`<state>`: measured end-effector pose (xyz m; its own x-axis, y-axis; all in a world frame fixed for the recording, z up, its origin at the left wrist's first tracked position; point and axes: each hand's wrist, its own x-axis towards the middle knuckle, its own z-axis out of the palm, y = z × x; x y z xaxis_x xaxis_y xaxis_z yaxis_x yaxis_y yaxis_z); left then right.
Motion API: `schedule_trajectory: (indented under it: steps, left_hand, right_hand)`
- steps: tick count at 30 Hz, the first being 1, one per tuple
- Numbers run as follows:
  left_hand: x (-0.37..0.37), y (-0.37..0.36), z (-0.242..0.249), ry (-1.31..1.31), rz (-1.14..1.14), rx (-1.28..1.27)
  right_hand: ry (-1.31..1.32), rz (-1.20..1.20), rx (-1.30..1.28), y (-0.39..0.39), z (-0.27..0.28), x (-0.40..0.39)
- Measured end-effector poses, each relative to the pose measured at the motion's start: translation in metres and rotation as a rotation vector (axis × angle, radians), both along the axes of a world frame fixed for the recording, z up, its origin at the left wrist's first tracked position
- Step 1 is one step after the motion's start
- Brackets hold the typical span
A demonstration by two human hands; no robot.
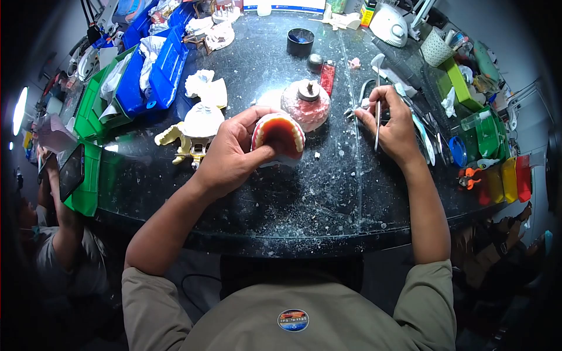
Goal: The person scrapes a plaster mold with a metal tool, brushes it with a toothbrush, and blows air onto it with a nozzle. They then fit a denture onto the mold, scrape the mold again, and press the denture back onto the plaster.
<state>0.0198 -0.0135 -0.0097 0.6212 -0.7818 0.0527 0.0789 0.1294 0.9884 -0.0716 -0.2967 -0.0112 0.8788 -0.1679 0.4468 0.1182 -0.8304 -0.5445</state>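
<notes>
My left hand (231, 153) is closed round a denture wax-up (280, 126), with cream teeth along a red-pink arch and a pale base below. Its thumb presses into the middle of the arch. Over the right part of the bench, my right hand (393, 126) pinches a slim metal wax spatula (378, 106), held nearly upright with a broad tip at the far end. Between the hands stands a round, wax-spattered spirit lamp (305, 108) with a metal wick holder. Just beyond it lie a red lighter (328, 78) and a small dark domed piece (315, 62).
White plaster models in an articulator (202, 120) stand left of my left hand. Blue bins (167, 67) and green bins (88, 175) line the left side. A black cup (300, 42) sits at the back. Several hand tools (422, 131) lie at right. Another person's arm (64, 225) is at far left.
</notes>
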Motion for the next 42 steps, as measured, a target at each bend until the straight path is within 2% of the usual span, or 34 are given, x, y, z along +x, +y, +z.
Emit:
schedule_trajectory:
  steps: [2,6,13,26,42]
  left_hand:
    - [-0.002,-0.002,0.001,-0.134,0.002,-0.026]
    - [-0.005,-0.001,0.000,-0.478,0.052,0.007]
    - [-0.003,0.000,-0.001,-1.012,0.132,0.021]
    - [-0.004,-0.001,0.002,-1.115,0.164,-0.050]
    - [-0.003,0.000,0.003,-1.106,0.185,-0.082]
  right_hand:
    - [-0.077,-0.023,0.003,0.000,0.001,0.000]
    - [-0.243,0.052,0.198,-0.002,-0.005,0.003]
    - [-0.228,0.119,0.134,0.003,-0.004,0.000]
    - [-0.208,0.117,0.085,0.009,0.002,-0.002]
    - [-0.215,0.116,0.063,0.011,0.002,-0.002]
